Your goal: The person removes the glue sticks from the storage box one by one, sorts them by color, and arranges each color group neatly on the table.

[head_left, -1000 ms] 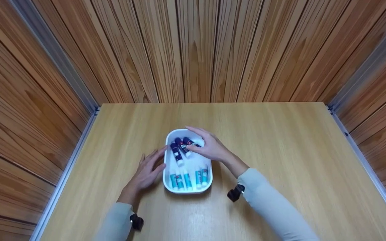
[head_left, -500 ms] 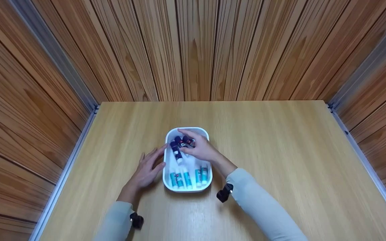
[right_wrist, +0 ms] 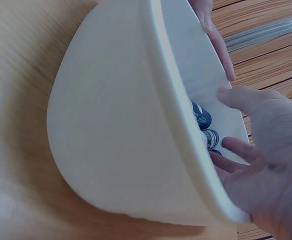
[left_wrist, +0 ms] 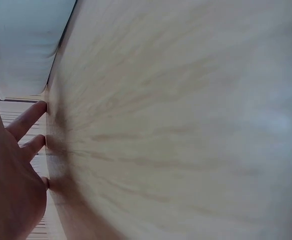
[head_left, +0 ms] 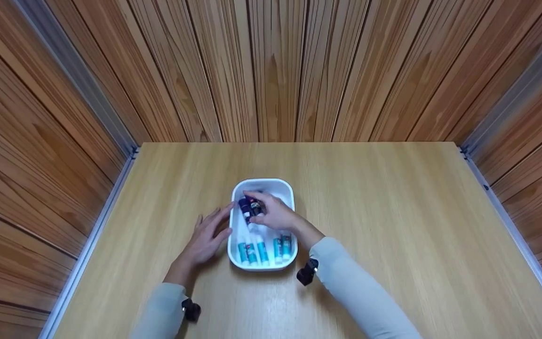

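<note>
A white plastic tub [head_left: 262,269] sits on the table. Dark navy glue sticks [head_left: 244,206] lie at its far end; several teal-and-white glue sticks [head_left: 262,253] lie side by side at the near end. My left hand [head_left: 206,238] rests beside the tub, fingers extended, thumb and index finger at its left wall. Over the navy sticks, my right hand [head_left: 276,213] reaches inside, partly hiding them. In the right wrist view its thumb and fingers [right_wrist: 230,164] are spread apart around the navy sticks, with a gap visible; no grip shows.
The wooden table [head_left: 393,212] extends around the tub. Wood-plank panels [head_left: 275,70] rise behind it and at both sides, with grey metal rails [head_left: 90,252] along the side edges. A small black camera [head_left: 307,272] sits on each wrist.
My right hand has moved left and slightly toward me, from the tub's far right rim to over the navy glue sticks. My left hand has stayed at the left wall.
</note>
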Available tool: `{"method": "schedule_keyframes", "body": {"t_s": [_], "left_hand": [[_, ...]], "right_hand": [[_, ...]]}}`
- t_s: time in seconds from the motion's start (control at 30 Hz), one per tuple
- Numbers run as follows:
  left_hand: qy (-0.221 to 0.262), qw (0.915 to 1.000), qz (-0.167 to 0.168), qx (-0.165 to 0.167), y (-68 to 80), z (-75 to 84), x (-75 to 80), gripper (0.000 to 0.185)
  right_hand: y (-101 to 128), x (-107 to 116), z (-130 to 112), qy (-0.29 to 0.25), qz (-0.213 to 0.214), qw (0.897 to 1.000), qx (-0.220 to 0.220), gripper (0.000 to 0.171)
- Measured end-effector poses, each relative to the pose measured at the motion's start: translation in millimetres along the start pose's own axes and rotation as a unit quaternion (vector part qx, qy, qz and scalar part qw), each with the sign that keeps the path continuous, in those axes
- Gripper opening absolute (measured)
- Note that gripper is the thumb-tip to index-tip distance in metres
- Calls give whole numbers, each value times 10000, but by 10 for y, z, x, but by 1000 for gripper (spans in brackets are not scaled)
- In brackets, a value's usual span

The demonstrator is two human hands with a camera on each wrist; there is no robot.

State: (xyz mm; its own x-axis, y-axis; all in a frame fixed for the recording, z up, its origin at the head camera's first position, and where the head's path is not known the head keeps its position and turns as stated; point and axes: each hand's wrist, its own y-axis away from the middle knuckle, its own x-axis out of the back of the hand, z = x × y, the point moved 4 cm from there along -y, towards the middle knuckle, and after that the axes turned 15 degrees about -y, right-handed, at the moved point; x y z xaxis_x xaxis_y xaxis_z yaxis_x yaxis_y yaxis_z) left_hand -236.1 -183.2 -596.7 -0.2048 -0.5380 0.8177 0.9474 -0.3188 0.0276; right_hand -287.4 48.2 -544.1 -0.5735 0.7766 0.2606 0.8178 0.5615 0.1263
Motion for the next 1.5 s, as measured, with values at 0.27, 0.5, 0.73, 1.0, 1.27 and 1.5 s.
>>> {"method": "schedule_keyframes", "body": {"t_s": [0.27,0.5,0.73,1.0,1.27,1.5], "left_hand": [[63,10000,42,36,0,-1,-12,67],[7,10000,9,29,-8,-14,-15,68],[72,10000,26,30,6,-8,-6,68],[64,10000,41,41,3,-2,-21,67],[78,10000,-9,37,8,-9,-26,68],[54,9999,2,98,-2,-12,-13,68]], "right_hand": [[-31,-48,34,-107,209,9987,-449,80],[-52,-66,50,-73,254,9980,-579,89],[-54,-87,72,64,264,9957,-890,96],[-64,-104,117,85,310,9941,-1041,104],[-65,-98,137,-217,224,9904,-1347,105],[-71,-87,123,-411,261,9904,-1296,97]]}}
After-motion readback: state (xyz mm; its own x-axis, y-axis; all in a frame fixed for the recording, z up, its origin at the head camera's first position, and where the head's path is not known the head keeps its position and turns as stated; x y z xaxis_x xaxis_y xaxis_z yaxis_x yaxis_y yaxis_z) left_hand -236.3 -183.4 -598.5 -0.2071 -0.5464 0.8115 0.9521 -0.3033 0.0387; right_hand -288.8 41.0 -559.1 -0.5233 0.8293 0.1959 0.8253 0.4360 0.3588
